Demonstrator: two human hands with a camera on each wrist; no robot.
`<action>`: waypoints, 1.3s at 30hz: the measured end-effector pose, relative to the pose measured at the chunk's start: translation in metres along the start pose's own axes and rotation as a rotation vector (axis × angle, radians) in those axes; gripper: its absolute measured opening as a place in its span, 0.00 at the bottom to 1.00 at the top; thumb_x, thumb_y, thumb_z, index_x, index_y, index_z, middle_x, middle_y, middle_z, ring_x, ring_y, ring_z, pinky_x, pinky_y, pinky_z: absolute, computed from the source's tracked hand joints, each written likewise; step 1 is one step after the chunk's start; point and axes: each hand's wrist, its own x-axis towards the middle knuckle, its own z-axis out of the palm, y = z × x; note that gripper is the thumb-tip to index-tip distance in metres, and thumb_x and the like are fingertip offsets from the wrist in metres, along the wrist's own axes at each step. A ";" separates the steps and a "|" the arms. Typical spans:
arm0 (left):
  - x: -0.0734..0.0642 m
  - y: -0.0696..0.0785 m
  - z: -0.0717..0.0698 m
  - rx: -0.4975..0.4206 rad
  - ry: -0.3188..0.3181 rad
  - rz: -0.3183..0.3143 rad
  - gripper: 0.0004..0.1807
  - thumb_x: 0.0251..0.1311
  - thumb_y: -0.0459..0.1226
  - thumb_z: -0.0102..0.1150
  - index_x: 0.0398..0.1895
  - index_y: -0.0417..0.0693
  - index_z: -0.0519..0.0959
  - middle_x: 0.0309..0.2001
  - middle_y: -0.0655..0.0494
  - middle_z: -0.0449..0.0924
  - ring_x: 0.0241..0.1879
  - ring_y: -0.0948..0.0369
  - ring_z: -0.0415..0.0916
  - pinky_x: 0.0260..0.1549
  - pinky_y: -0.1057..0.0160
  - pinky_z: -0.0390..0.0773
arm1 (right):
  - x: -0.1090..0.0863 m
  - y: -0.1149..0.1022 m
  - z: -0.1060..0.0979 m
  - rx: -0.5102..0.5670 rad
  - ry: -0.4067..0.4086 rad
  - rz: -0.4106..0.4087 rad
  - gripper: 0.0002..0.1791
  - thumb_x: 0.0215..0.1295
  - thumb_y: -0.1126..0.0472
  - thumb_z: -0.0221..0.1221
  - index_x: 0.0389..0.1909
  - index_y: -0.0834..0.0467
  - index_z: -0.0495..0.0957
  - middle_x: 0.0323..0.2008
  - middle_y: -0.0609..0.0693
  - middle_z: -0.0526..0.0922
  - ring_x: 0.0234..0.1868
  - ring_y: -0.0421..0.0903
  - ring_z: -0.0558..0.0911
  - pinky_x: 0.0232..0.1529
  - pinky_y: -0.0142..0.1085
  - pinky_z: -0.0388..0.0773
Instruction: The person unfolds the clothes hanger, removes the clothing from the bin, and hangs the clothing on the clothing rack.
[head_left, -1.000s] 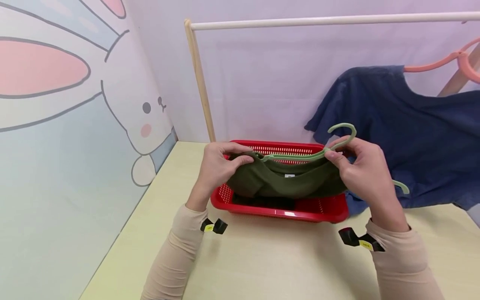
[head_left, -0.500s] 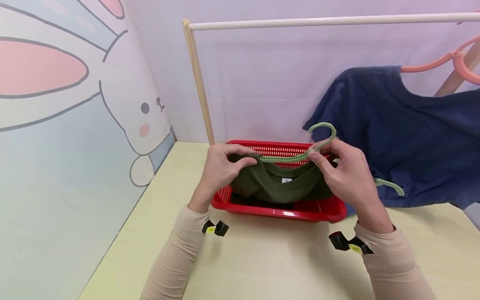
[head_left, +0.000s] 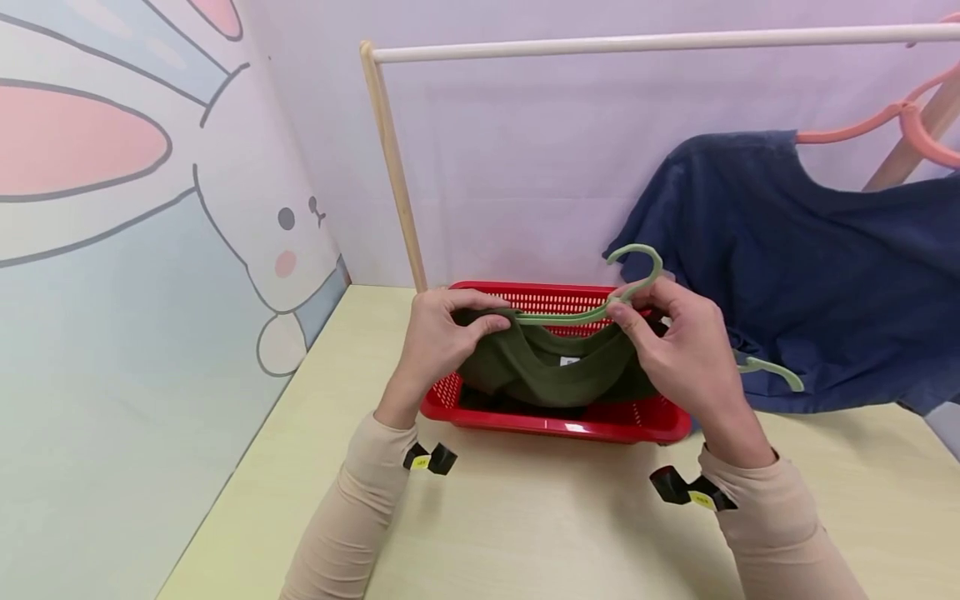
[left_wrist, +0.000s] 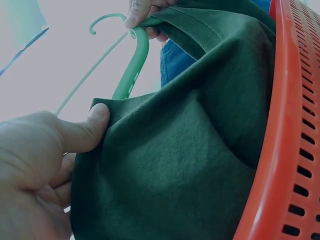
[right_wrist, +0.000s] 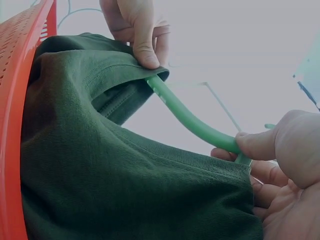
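A dark green shirt (head_left: 555, 387) hangs by its neckline between both hands, low over the red basket. Thumb and fingers of my left hand (head_left: 438, 337) pinch the left shoulder, where one arm of a light green hanger (head_left: 558, 319) runs inside the fabric. My right hand (head_left: 686, 354) pinches the hanger just below its upright hook. In the right wrist view the shirt's edge (right_wrist: 220, 167) lies against the right fingers, under the hanger (right_wrist: 197, 125). The hanger's other arm sticks out right of the right hand, outside the shirt. The left fingertips are hidden behind the cloth (left_wrist: 170, 160).
The red perforated basket (head_left: 551, 427) stands on the pale table (head_left: 525, 517), with dark cloth inside. Above runs a white rail (head_left: 600, 46) on a wooden post (head_left: 395, 167). At right a navy shirt (head_left: 810, 267) hangs on a pink hanger (head_left: 855, 129). A rabbit-printed wall is at left.
My right hand has moved left with the hanger, bringing the hook closer to my left hand. The hanger's left arm lies deeper in the shirt's left shoulder. The left hand has barely moved.
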 end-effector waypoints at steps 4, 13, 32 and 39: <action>0.000 0.001 0.001 0.017 0.009 -0.011 0.10 0.60 0.31 0.84 0.45 0.46 0.96 0.42 0.56 0.95 0.44 0.61 0.90 0.48 0.57 0.85 | 0.000 -0.001 0.002 0.002 0.006 0.001 0.07 0.75 0.60 0.73 0.49 0.56 0.90 0.41 0.49 0.91 0.37 0.39 0.80 0.40 0.26 0.74; -0.001 -0.001 0.008 -0.016 0.000 0.028 0.11 0.59 0.32 0.85 0.44 0.50 0.97 0.40 0.57 0.96 0.43 0.62 0.92 0.49 0.59 0.86 | -0.004 -0.003 0.014 -0.003 -0.031 0.005 0.07 0.75 0.60 0.73 0.48 0.57 0.89 0.42 0.48 0.93 0.38 0.41 0.83 0.39 0.26 0.77; -0.003 0.003 0.029 0.011 -0.115 0.072 0.13 0.58 0.33 0.86 0.46 0.47 0.96 0.42 0.59 0.95 0.47 0.66 0.91 0.52 0.64 0.87 | -0.008 -0.003 0.028 -0.014 -0.097 0.003 0.07 0.74 0.59 0.74 0.46 0.56 0.87 0.40 0.47 0.90 0.40 0.45 0.86 0.39 0.24 0.79; -0.003 0.002 0.019 0.015 -0.081 0.071 0.10 0.60 0.32 0.85 0.44 0.48 0.96 0.40 0.60 0.95 0.43 0.66 0.90 0.50 0.62 0.87 | -0.004 0.000 0.007 -0.061 -0.165 -0.041 0.22 0.67 0.57 0.80 0.59 0.52 0.86 0.48 0.48 0.92 0.43 0.46 0.86 0.37 0.25 0.80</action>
